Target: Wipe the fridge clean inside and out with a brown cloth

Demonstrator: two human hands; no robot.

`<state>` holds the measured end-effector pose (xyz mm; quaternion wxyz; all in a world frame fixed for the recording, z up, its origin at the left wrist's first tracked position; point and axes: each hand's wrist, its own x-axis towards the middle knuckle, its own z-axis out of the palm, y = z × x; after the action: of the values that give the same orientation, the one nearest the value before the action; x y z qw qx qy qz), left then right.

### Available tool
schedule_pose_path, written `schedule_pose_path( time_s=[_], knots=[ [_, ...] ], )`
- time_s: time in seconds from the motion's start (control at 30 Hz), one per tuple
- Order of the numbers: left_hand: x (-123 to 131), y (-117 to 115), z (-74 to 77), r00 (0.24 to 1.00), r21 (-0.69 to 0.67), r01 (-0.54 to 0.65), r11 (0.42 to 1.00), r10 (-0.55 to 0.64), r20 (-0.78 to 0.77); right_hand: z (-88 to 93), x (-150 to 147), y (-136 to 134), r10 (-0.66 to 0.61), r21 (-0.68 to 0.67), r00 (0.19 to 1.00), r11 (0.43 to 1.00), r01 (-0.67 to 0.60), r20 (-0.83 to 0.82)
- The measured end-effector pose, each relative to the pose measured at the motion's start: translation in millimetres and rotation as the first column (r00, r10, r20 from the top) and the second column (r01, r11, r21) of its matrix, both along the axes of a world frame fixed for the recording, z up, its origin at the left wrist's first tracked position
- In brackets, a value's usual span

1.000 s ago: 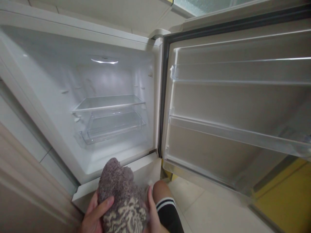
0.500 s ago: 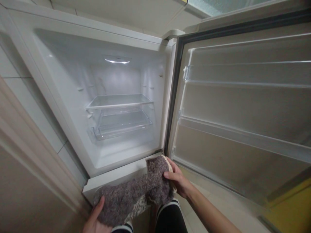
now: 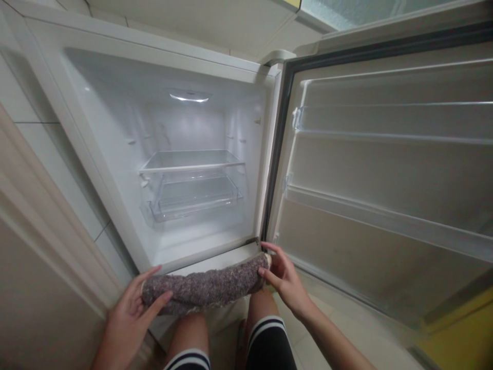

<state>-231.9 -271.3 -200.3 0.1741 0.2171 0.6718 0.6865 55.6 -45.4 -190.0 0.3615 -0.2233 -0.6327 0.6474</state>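
A fuzzy grey-brown cloth (image 3: 211,288), folded into a long roll, stretches between my two hands in front of the fridge. My left hand (image 3: 131,316) grips its left end, thumb on the near side and fingers behind. At the other end my right hand (image 3: 283,280) pinches the cloth with the thumb in front, its index finger raised near the hinge corner. Just beyond the cloth stands the open white fridge (image 3: 181,262), its lamp lit. Inside are a glass shelf (image 3: 192,159) and, below it, a clear drawer (image 3: 196,198).
The fridge door (image 3: 385,169) is swung wide to the right, with clear door racks (image 3: 385,218) across it. A beige door frame (image 3: 46,221) and tiled wall are close on the left. My knees (image 3: 188,334) are under the cloth. Something yellow (image 3: 462,329) is at lower right.
The cloth, loosely spread and bunched before, is now a narrow straight roll. My left hand has moved up and left to its end; my right hand has shifted slightly right and down.
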Motion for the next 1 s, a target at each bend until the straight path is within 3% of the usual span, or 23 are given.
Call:
schedule_pose_path(
  time_s=[0.1, 0.23, 0.37, 0.4, 0.47, 0.53, 0.6, 0.67, 0.77, 0.83, 0.9, 1.0],
  knots=[
    [-16.4, -8.0, -10.6, 0.982, -0.167, 0.145, 0.975, -0.162, -0.096, 6.0, 3.1, 7.1, 0.045, 0.304, 0.978, 0.947, -0.107, 0.203],
    [-43.8, -14.5, -27.0, 0.907, -0.379, 0.011, 0.925, -0.168, -0.385, 4.7, 0.7, 15.8, -0.021, 0.521, 0.917, 0.828, -0.208, 0.399],
    [-60.0, -11.0, -39.9, 0.783, -0.467, -0.07, 0.881, -0.242, -0.573, -13.5, -12.2, 22.3, -0.188, 0.629, 0.883, 0.764, -0.143, 0.429],
    [-60.7, -8.8, -43.8, 0.795, -0.468, -0.061, 0.882, -0.24, -0.556, -18.7, -16.7, 23.5, -0.2, 0.631, 0.885, 0.765, -0.127, 0.421],
    [-56.0, -3.1, -52.0, 0.906, -0.439, 0.018, 0.898, -0.2, -0.373, -27.4, -27.2, 23.7, -0.171, 0.566, 0.877, 0.814, -0.13, 0.448],
    [-41.5, 4.3, -58.2, 0.993, -0.356, 0.072, 0.932, -0.099, -0.059, -32.1, -39.6, 17.4, -0.137, 0.449, 0.863, 0.886, -0.113, 0.487],
    [-17.2, 13.4, -58.0, 0.991, -0.27, -0.003, 0.963, 0.039, 0.129, -32.1, -53.6, 2.2, -0.162, 0.364, 0.868, 0.931, -0.023, 0.469],
    [13.8, 23.5, -49.8, 0.99, -0.213, -0.06, 0.975, 0.085, 0.111, -28.2, -67.8, -21.0, -0.195, 0.325, 0.895, 0.944, 0.06, 0.401],
    [61.5, 37.7, -31.2, 0.997, -0.147, 0.07, 0.987, -0.068, 0.021, -20.7, -83.7, -58.2, -0.112, 0.299, 0.954, 0.954, 0.025, 0.277],
    [87.0, 44.4, -25.0, 0.994, -0.096, 0.108, 0.99, -0.106, 0.028, -19.2, -87.5, -75.7, -0.058, 0.286, 0.978, 0.958, -0.001, 0.199],
    [104.9, 48.4, -29.1, 0.992, -0.034, 0.1, 0.994, -0.097, 0.077, -23.0, -85.0, -84.4, -0.037, 0.233, 0.982, 0.972, -0.007, 0.184],
    [118.9, 51.5, -50.0, 0.99, 0.045, 0.062, 0.997, -0.067, 0.121, -37.1, -72.7, -87.1, 0.025, 0.104, 0.972, 0.993, -0.051, 0.233]
  ],
)
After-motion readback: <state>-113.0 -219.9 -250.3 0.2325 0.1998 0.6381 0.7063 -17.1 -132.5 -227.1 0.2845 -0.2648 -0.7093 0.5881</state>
